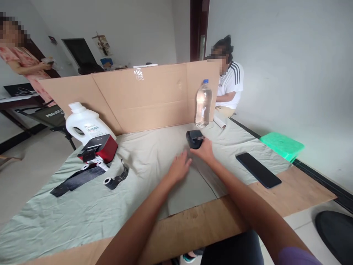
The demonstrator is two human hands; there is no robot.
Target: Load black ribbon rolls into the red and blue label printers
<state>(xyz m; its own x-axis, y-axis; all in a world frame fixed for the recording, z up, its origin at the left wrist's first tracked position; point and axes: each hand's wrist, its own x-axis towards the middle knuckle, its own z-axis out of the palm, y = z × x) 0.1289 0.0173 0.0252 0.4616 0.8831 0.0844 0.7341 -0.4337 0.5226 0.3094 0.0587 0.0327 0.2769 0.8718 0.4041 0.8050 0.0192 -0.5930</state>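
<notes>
My right hand [203,150] is wrapped round the near right side of a small black device [194,139], which rests on the grey-green cloth [154,147] at the middle of the table. Just left of it and closer to me, my left hand [179,167] lies palm down on the cloth with its fingers apart and nothing in it. Behind the device stands a clear bottle with a blue cap [203,106]. A dark phone [258,170] lies flat to the right of my right forearm.
At the left are a red and black machine [106,149], a white jug [86,123] and a black roll [110,183] with loose strips. A cardboard panel [149,99] stands along the back, with a white roll [220,120] near its right end. Two people are beyond it.
</notes>
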